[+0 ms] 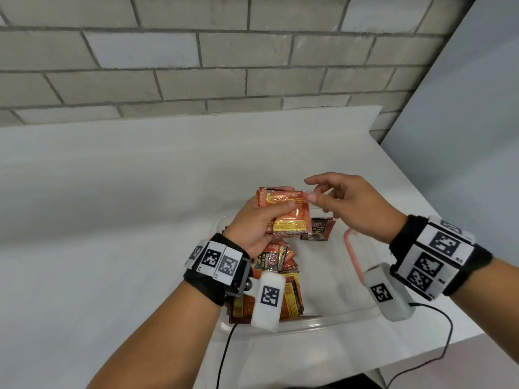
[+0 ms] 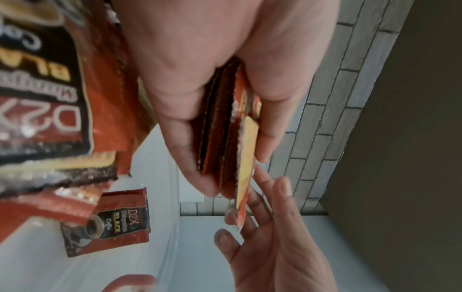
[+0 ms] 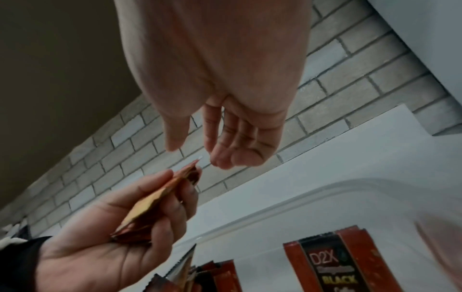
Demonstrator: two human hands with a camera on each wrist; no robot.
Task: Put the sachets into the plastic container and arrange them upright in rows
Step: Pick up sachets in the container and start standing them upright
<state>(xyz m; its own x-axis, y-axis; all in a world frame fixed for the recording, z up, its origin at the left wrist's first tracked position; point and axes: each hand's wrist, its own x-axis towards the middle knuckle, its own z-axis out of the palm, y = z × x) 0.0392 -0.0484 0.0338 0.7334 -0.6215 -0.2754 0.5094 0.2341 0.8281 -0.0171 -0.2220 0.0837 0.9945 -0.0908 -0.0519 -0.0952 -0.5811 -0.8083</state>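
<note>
Head view: left hand [image 1: 254,223] gripped stacked orange foil sachets [image 1: 289,217], hiding their count; right hand [image 1: 351,206] loose, fingertips [image 1: 311,195] at the top corner, contact unclear.

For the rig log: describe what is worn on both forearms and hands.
Both hands, left hand and right hand, are bare. Each wrist wears a black band carrying white blocks printed with black square markers, plus a white camera pod trailing a black cable.

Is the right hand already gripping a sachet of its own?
No: in the right wrist view the right hand holds nothing, its fingertips just short of the stack of sachets gripped by the left hand.
</note>
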